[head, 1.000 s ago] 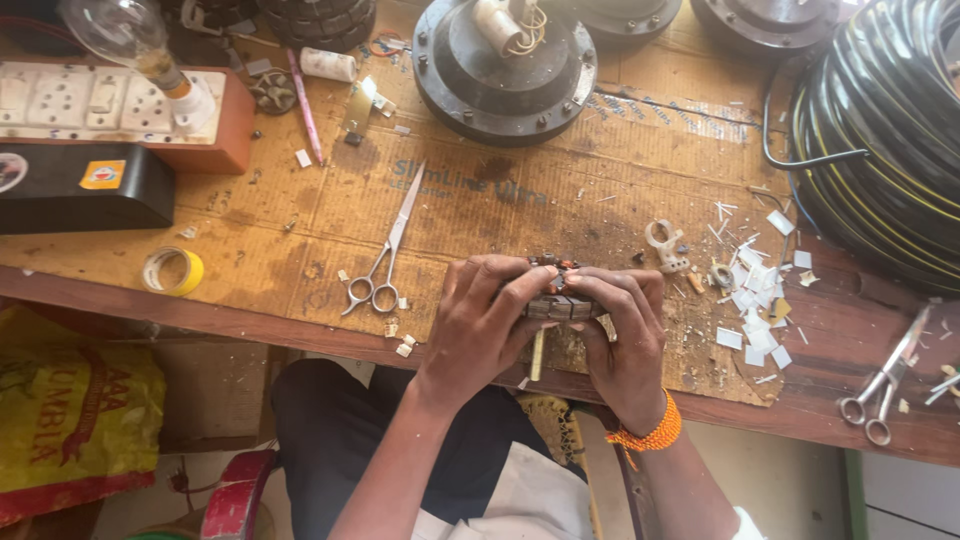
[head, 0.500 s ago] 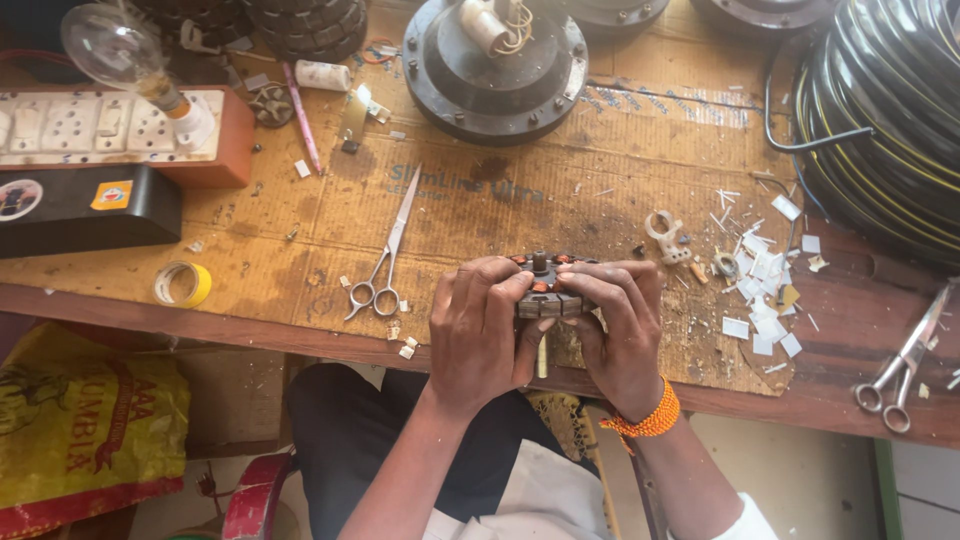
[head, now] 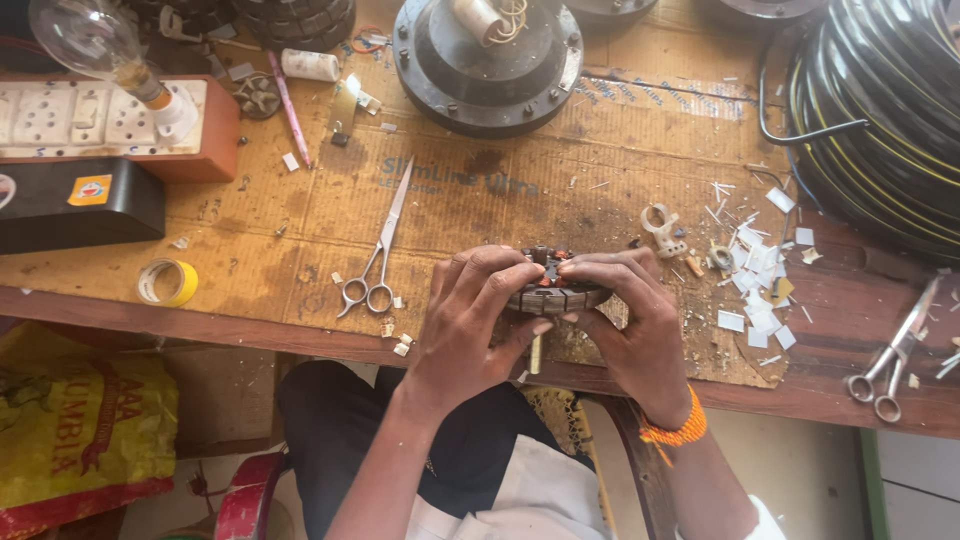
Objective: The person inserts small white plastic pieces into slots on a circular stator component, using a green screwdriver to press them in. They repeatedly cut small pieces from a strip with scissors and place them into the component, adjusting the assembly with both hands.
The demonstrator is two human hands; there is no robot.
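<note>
At the near edge of the bench, at six o'clock in my view, my left hand point(head: 470, 325) and right hand point(head: 630, 325) both clamp a small round wound motor core point(head: 553, 290), fingers curled tight around its rim. Scissors point(head: 375, 255) lie at nine o'clock from it; white paper scraps point(head: 760, 290) scatter at three o'clock.

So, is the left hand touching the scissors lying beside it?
Apart. The head view shows bare cardboard between the left hand and the scissors; its fingers grip the round metal part instead.
</note>
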